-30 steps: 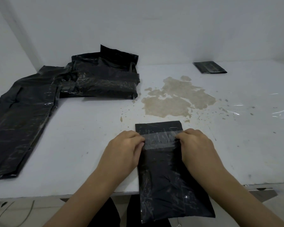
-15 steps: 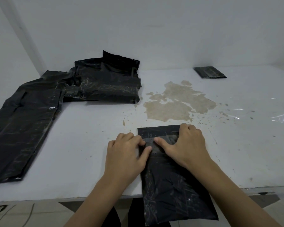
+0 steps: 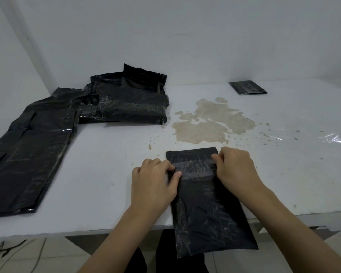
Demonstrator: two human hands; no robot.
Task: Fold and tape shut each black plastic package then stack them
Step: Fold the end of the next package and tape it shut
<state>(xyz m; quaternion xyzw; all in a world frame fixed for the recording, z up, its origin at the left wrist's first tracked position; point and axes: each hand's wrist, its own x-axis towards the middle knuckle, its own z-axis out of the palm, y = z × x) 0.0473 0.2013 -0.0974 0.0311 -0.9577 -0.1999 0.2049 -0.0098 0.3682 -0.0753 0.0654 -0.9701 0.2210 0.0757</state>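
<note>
A long black plastic package [image 3: 205,209] lies in front of me on the white table [image 3: 98,174], its near end hanging over the table's front edge. A strip of clear tape [image 3: 195,169] runs across its folded far end. My left hand [image 3: 154,184] grips the package's left edge at the tape, thumb on top and fingers curled. My right hand [image 3: 236,170] holds the right edge at the other end of the tape with curled fingers. A small folded and taped black package [image 3: 247,87] lies alone at the far right.
A heap of black plastic packages [image 3: 126,103] sits at the back left, with flat black bags [image 3: 28,154] spread toward the left front. A brown worn patch [image 3: 207,123] marks the table's middle. Clear film [image 3: 331,137] glints at the right.
My right hand slid from the middle of the tape strip out to the package's right edge. My left hand stayed at the left edge. The view shifted slightly.
</note>
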